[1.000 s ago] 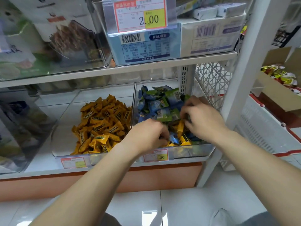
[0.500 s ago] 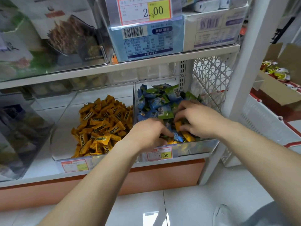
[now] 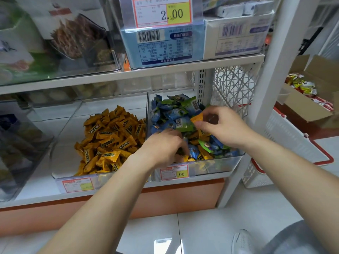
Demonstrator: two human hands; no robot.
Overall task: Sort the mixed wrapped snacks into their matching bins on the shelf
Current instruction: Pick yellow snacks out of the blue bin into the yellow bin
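Two clear bins stand side by side on the lower shelf. The left bin (image 3: 60, 162) holds a heap of orange wrapped snacks (image 3: 108, 140). The right bin (image 3: 225, 164) holds blue and green wrapped snacks (image 3: 170, 114) with orange ones mixed in near the front. My right hand (image 3: 225, 125) is raised above the right bin and pinches one orange snack (image 3: 197, 118) between thumb and fingers. My left hand (image 3: 165, 147) reaches into the front of the same bin, fingers curled down among the wrappers; what they hold is hidden.
Price tags (image 3: 174, 172) clip to both bin fronts. The upper shelf (image 3: 128, 74) carries boxes and clear bins close overhead. A white shelf post (image 3: 266, 99) stands right of the bins, with a white-and-red basket (image 3: 293, 143) and an open cardboard box (image 3: 311, 107) beyond.
My right hand has lifted out of the pile with an orange snack pinched in it. My left hand stays low in the front of the right bin.
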